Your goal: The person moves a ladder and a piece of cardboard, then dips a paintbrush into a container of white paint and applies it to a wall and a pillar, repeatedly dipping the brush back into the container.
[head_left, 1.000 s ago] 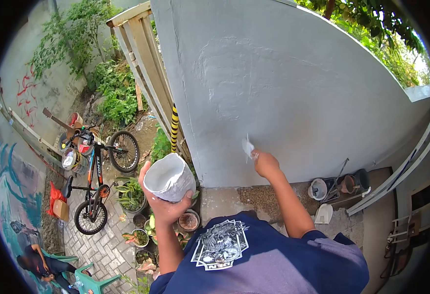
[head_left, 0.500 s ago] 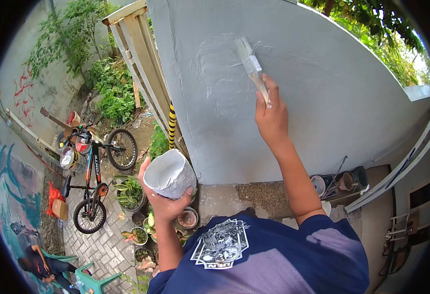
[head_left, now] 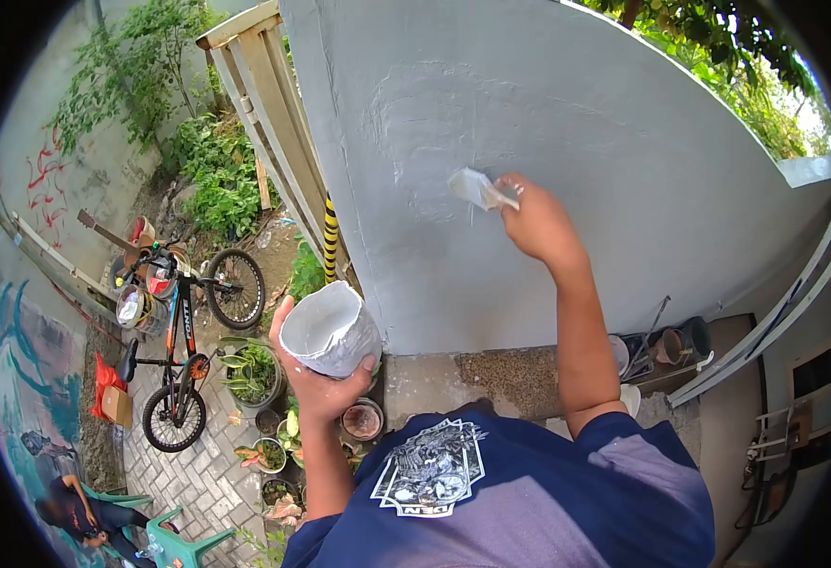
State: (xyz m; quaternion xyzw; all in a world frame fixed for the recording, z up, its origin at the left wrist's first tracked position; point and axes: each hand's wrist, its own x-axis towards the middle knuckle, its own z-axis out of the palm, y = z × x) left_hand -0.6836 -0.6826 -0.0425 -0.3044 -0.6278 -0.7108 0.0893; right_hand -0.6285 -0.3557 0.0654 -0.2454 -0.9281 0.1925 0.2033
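My right hand (head_left: 540,220) is closed around the handle of a paintbrush (head_left: 475,188), its wide bristles pointing left against the grey wall (head_left: 567,123). Wet-looking streaks and ridges show on the wall above and left of the brush. Lower down, my left hand (head_left: 326,383) cups a white, paint-crusted container (head_left: 332,331) from below, thumb on its near side. The container's open mouth faces up, and white paint coats its inside.
A cream metal gate (head_left: 269,114) stands left of the wall. Potted plants (head_left: 250,369) and a bicycle (head_left: 184,350) are on the paving at left. A seated person (head_left: 84,511) is at lower left by green plastic chairs (head_left: 184,544). Pots and tools (head_left: 666,350) sit at the wall's foot.
My right hand has brought the brush down the wall, and its bristles have swung from pointing up to pointing left. My left hand and the container have barely moved.
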